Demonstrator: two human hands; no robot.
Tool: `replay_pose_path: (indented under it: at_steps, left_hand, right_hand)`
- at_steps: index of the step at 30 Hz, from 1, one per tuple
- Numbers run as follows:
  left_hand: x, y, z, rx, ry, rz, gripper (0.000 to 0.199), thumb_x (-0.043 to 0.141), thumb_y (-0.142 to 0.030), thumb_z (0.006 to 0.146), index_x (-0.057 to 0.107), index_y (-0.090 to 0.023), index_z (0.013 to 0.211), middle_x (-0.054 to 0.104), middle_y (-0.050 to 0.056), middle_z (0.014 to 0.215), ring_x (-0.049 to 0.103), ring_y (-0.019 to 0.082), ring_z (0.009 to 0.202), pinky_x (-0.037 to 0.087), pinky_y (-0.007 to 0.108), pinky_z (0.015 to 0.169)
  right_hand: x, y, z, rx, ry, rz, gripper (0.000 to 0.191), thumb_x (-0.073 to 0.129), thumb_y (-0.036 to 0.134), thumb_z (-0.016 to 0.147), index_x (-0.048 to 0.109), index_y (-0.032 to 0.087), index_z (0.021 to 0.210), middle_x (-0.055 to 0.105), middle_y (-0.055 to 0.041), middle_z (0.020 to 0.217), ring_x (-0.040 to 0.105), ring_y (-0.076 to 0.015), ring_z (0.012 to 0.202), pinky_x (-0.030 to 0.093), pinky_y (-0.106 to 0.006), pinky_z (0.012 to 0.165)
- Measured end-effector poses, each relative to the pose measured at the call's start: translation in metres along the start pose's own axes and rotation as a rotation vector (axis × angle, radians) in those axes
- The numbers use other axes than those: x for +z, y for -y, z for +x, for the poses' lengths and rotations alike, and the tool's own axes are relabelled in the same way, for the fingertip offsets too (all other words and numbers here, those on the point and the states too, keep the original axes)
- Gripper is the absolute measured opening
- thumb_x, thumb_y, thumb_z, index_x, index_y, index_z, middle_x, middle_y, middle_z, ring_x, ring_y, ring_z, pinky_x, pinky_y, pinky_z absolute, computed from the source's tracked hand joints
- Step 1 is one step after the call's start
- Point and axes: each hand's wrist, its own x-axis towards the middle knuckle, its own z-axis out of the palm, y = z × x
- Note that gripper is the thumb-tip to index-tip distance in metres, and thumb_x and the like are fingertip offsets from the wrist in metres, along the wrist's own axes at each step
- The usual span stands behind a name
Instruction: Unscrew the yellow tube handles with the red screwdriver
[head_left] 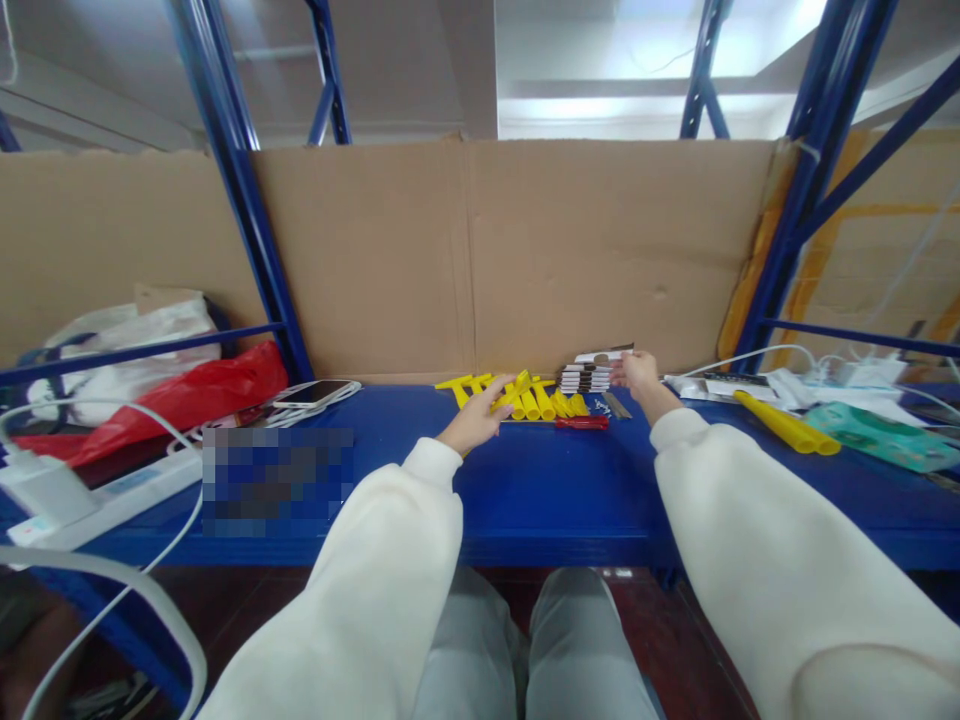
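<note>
My left hand (pixel 474 418) reaches over a row of yellow plastic T-shaped handles (pixel 544 400). Its fingers are closed around one yellow handle (pixel 517 388), which is tilted above the others. My right hand (pixel 637 373) pinches the end of a small flat white-and-brown box (pixel 600 356), held just over a stack of similar boxes (pixel 585 379). In front of the handles lies a screwdriver with a red grip (pixel 582 423). Small screws (pixel 601 407) and thin metal strips (pixel 617 405) sit right of it, close to my right hand.
A cardboard sheet (pixel 480 250) backs the blue tabletop (pixel 555 490). At left are a phone (pixel 322 393), cables, a power strip (pixel 120 500) and a red bag (pixel 195 400). At right lie a yellow tube-like piece (pixel 787 425) and a green packet (pixel 885 435). Blue posts (pixel 240 190) flank the workspace.
</note>
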Motion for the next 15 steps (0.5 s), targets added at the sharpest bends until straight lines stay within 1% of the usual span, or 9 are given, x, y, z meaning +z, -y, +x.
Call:
replay_pose_path:
  at_steps: [3,5,6,8,11,13,15]
  left_hand:
    - [-0.001,0.004,0.001,0.043,-0.038,0.035,0.051,0.058,-0.024,0.091,0.055,-0.019,0.142,0.074,0.006,0.096,0.064,0.012,0.063,0.056,0.024,0.069]
    - [-0.002,0.004,0.000,0.040,-0.056,0.043,0.051,0.059,-0.024,0.090,0.056,-0.020,0.141,0.075,0.007,0.101,0.068,0.015,0.071,0.056,0.027,0.074]
    - [-0.002,0.004,0.000,0.031,-0.059,0.041,0.050,0.060,-0.025,0.091,0.057,-0.020,0.141,0.075,0.007,0.100,0.068,0.016,0.072,0.057,0.028,0.075]
    - [-0.001,0.002,-0.001,0.010,-0.053,0.026,0.050,0.060,-0.025,0.091,0.057,-0.019,0.141,0.074,0.005,0.089,0.067,0.016,0.065,0.057,0.029,0.072]
    - [0.000,-0.003,-0.002,-0.031,-0.026,-0.002,0.051,0.058,-0.024,0.093,0.054,-0.017,0.144,0.065,-0.002,0.066,0.059,0.013,0.051,0.055,0.027,0.065]
    - [0.001,-0.005,-0.003,-0.051,-0.019,-0.019,0.053,0.057,-0.023,0.094,0.051,-0.016,0.146,0.060,-0.005,0.060,0.056,0.012,0.046,0.054,0.025,0.062]
    - [0.002,-0.005,-0.003,-0.051,-0.024,-0.032,0.054,0.056,-0.024,0.095,0.050,-0.016,0.148,0.060,-0.005,0.061,0.055,0.011,0.045,0.053,0.024,0.060]
  right_hand:
    - [0.003,-0.002,0.011,0.014,-0.013,0.020,0.012,0.047,0.013,0.100,0.051,0.021,0.092,0.055,0.0057,0.063,0.048,-0.0078,0.044,0.039,-0.017,0.040]
    - [0.007,-0.004,0.018,0.020,-0.038,0.031,0.014,0.049,0.010,0.097,0.052,0.021,0.089,0.054,0.0054,0.061,0.045,-0.0084,0.043,0.036,-0.018,0.039]
    - [0.009,-0.006,0.022,0.019,-0.049,0.036,0.015,0.049,0.008,0.095,0.052,0.021,0.087,0.054,0.0050,0.060,0.043,-0.0086,0.042,0.035,-0.019,0.038]
    - [0.014,-0.008,0.029,0.016,-0.051,0.045,0.016,0.051,0.006,0.091,0.054,0.021,0.083,0.053,0.0043,0.057,0.040,-0.0090,0.041,0.034,-0.019,0.038]
    - [0.021,-0.011,0.035,0.040,-0.004,0.043,0.013,0.054,0.008,0.087,0.056,0.021,0.083,0.051,0.0036,0.055,0.039,-0.0097,0.041,0.034,-0.020,0.038]
    - [0.026,-0.011,0.036,0.075,0.037,0.024,0.013,0.052,0.009,0.089,0.056,0.020,0.084,0.052,0.0023,0.056,0.041,-0.0104,0.042,0.036,-0.020,0.039]
    - [0.030,-0.011,0.034,0.096,0.071,0.008,0.014,0.049,0.009,0.091,0.056,0.020,0.084,0.054,0.0004,0.059,0.047,-0.0112,0.045,0.041,-0.021,0.043]
